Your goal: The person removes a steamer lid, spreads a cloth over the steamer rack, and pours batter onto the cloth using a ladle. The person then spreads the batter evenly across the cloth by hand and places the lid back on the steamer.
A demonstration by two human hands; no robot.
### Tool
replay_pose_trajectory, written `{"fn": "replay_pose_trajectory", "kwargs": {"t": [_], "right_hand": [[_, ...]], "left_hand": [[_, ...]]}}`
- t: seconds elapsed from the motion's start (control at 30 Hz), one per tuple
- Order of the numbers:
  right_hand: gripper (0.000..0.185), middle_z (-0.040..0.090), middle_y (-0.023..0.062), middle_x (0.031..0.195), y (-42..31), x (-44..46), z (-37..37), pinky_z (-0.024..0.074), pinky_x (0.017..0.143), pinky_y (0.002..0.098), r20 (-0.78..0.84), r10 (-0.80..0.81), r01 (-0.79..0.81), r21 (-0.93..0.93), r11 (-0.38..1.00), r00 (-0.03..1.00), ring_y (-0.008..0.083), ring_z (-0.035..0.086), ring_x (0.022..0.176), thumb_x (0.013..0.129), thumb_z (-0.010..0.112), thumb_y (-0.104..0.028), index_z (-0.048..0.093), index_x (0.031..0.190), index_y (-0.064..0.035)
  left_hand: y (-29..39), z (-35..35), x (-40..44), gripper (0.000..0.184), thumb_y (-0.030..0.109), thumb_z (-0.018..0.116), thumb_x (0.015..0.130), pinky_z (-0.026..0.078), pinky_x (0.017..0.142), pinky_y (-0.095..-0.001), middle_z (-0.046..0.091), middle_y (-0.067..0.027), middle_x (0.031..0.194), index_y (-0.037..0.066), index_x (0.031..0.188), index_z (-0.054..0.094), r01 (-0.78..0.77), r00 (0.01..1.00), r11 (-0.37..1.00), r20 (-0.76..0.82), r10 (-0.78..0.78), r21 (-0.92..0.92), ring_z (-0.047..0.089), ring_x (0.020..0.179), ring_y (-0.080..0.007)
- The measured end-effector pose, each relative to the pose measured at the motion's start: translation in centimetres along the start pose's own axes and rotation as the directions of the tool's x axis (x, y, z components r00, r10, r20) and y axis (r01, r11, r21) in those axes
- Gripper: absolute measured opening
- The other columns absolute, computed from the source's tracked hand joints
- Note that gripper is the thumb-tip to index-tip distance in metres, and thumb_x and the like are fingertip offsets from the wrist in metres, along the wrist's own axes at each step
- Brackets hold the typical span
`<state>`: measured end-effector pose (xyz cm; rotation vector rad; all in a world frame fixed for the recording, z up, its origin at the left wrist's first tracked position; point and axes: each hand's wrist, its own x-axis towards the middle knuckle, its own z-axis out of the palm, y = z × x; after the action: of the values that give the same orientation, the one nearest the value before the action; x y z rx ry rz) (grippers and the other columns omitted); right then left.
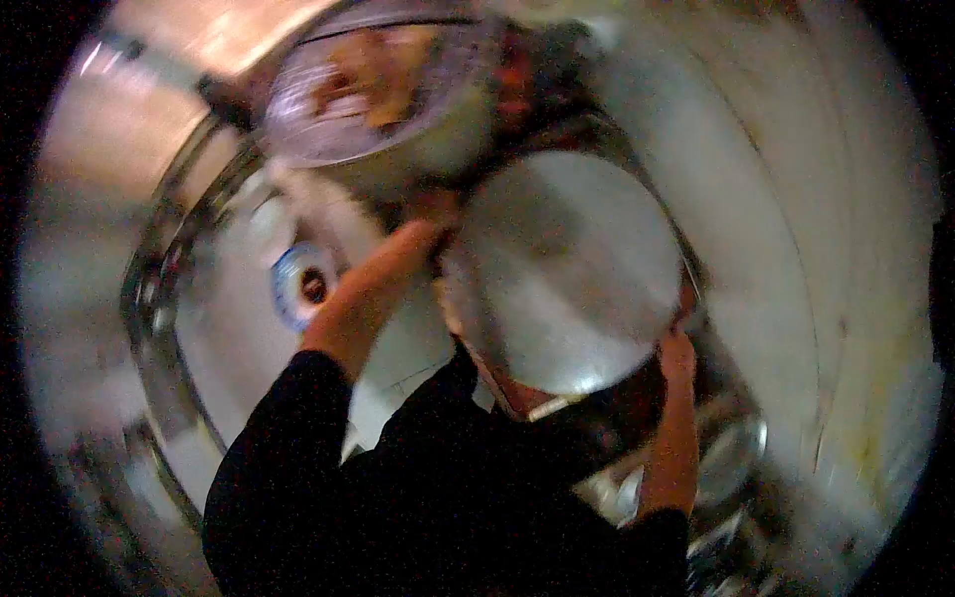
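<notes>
In front of my body is a large, round, flat metal piece [567,274], perhaps a lid or a tray; blur hides its exact kind. My left hand [435,221] is closed at its upper left edge, with the fingers partly hidden. At the lower right edge, my right hand [678,346] grips the rim. Light streaks and a darker patch show on the grey surface. Beyond my left hand is a wide bowl or basin [438,149] holding blurred orange and brown pieces.
Under my left forearm lies a blue-rimmed round thing [290,291] with a dark centre, on a pale surface [234,328]. A glassy or metal round vessel [731,460] sits near my right forearm. A pale wall or panel [786,229] stretches along the right.
</notes>
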<state>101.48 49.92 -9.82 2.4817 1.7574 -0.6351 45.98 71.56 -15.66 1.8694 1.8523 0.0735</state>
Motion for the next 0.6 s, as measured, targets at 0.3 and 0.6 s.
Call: {"fn": "replay_pose_trajectory", "kwargs": {"t": [0.3, 0.6], "right_hand": [[0.045, 0.064, 0.0213, 0.130, -4.5, -1.9, -1.5, 0.0498, 0.094, 0.0484, -0.008, -0.170, 0.170, 0.019, 0.985, 0.985, 0.0377, 0.063, 0.117, 0.099, 0.060, -0.035, 0.062, 0.127, -0.0001], [0.045, 0.062, 0.0178, 0.129, -7.2, -2.4, 0.1, 0.0526, 0.088, 0.0460, -0.128, -0.125, 0.129, 0.028, 0.991, 0.984, 0.0328, 0.065, 0.105, 0.098, 0.061, -0.032, 0.060, 0.134, -0.0051]], "left_hand": [[13.3, -0.5, -9.3, 0.018, 0.014, 0.069, 0.083, 0.059, 0.066, -0.0454, 0.077, -0.0101, 0.095, 0.010, 0.098, 0.078, -0.276, 0.942, 0.960, 0.215, 0.259, 0.052, 0.075, 0.089, -0.0317], [13.4, -1.3, -11.1, 0.021, 0.012, 0.065, 0.086, 0.060, 0.074, -0.0468, 0.076, -0.0115, 0.101, 0.011, 0.102, 0.077, -0.283, 0.932, 0.958, 0.222, 0.285, -0.042, 0.074, 0.096, -0.0318]]}}
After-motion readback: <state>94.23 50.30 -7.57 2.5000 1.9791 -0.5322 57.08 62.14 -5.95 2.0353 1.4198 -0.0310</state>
